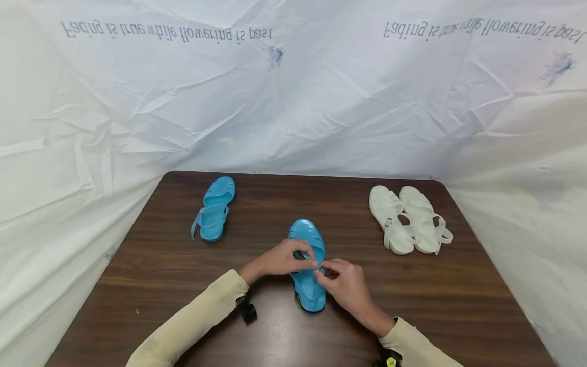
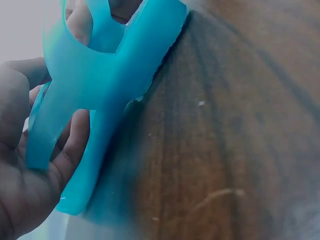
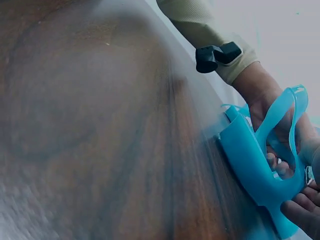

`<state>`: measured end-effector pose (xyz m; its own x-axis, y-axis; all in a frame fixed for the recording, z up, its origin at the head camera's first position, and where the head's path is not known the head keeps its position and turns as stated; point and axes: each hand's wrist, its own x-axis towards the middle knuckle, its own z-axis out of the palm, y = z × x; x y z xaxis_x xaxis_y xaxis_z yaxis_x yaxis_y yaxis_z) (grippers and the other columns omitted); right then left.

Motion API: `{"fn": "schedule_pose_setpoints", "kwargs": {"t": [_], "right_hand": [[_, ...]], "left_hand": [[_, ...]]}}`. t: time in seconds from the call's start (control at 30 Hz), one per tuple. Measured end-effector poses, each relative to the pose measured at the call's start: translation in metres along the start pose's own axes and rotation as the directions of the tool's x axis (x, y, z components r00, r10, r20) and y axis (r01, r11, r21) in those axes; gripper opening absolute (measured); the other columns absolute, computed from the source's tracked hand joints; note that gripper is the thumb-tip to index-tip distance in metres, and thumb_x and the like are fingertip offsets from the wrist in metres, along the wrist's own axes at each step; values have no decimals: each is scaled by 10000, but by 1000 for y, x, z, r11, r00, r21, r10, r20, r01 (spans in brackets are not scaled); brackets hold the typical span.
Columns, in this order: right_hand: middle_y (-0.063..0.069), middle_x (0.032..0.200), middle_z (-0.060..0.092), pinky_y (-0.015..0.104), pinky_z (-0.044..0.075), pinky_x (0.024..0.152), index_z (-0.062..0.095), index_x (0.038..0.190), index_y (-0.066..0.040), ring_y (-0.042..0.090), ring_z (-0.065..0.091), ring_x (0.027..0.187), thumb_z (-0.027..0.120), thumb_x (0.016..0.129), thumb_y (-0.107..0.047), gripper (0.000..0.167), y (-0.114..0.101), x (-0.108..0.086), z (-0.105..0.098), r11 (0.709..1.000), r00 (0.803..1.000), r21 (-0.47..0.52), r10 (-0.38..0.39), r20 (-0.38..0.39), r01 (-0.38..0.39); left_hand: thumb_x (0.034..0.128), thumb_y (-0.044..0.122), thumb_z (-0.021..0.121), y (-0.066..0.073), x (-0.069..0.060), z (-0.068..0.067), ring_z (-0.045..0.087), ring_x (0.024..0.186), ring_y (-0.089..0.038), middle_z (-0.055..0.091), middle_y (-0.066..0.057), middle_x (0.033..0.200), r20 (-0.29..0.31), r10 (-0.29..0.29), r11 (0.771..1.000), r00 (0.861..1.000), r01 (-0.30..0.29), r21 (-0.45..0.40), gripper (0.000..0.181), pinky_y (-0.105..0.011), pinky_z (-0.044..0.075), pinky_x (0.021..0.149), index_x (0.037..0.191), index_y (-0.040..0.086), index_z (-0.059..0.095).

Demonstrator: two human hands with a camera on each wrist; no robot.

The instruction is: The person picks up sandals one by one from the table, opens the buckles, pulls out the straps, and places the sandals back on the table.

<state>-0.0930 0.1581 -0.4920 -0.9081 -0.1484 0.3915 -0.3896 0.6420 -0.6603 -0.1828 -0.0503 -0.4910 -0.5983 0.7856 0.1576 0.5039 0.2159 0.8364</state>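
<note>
A blue sandal (image 1: pixel 310 298) lies at the table's centre, toe pointing away, its side resting along the tabletop in the left wrist view. The left hand (image 1: pixel 286 258) reaches over its strap from the left, thumb and forefinger pinching the strap near the buckle. From the right, the right hand (image 1: pixel 346 285) pinches the strap by the small buckle with thumb and forefinger; both fingertips nearly meet. In the left wrist view the left hand (image 2: pixel 30 135) has fingers through the blue straps (image 2: pixel 82 75). The right wrist view shows the strap loop (image 3: pixel 295 107) standing up above the sandal.
Another blue sandal (image 1: pixel 213 219) with its strap undone lies at the back left of the dark wooden table (image 1: pixel 183 285). Two white sandals (image 1: pixel 396 234) lie side by side at the back right. White sheeting (image 1: pixel 293 117) hangs behind and beside the table.
</note>
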Motion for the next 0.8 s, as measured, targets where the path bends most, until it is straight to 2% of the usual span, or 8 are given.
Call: {"fn": "schedule_pose_setpoints", "kwargs": {"t": [0.13,0.4,0.67,0.8], "right_hand": [[-24,840,731,187,544,616,813,948,-71,-14,634,704,868,803,-115,161,1,-2,0,999,999,-24,-40,-11,39],[14,896,755,178,556,628,813,963,-57,11,667,732,876,801,-115,183,5,-3,2,997,995,-27,-77,-60,75],[44,915,760,177,562,634,809,964,-34,33,680,750,873,801,-92,185,8,-8,3,995,992,-2,-100,-74,100],[56,934,765,184,570,646,807,978,-18,60,699,770,876,803,-103,207,9,-9,3,995,991,12,-101,-83,102]], "left_hand": [[1004,287,684,-4,-4,3,642,800,-95,681,70,928,-37,-23,998,999,21,-60,120,-285,562,689,942,230,769],[984,221,711,-6,-4,6,576,575,-121,661,8,834,-105,-39,990,994,24,-137,118,-285,517,540,924,166,796],[977,119,704,-9,-4,11,534,542,-127,657,3,831,-105,-57,983,993,37,-181,116,-267,483,512,934,84,806],[974,66,688,-2,-5,10,511,531,-103,641,-10,796,-108,-33,980,994,11,-197,127,-259,468,504,924,23,797]]}}
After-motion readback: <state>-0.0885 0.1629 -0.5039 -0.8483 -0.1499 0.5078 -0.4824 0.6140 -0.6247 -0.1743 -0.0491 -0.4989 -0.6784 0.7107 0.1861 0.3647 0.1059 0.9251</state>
